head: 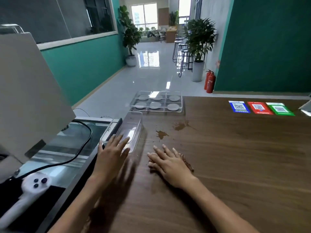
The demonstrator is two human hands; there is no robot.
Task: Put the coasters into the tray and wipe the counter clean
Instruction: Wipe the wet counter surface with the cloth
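The main risk we see is smearing: two brown spills lie on the wooden worktop just ahead of us, and a careless pass of the brown cloth under our right hand could drag the liquid wider instead of lifting it. A sweep toward the far edge might also nudge the clear six-compartment tray, which sits at the worktop's rim with grey round coasters already in its cells; pushed, it could tip off. Our left hand could likewise shove the empty clear plastic bin off the near left edge.

Our left hand is spread flat, fingers straight, hovering over or touching the bin's near end; we cannot tell which. Our right hand lies open too, fingers extended, pressing the cloth against the worktop, short of the spills. Neither hand grips anything.
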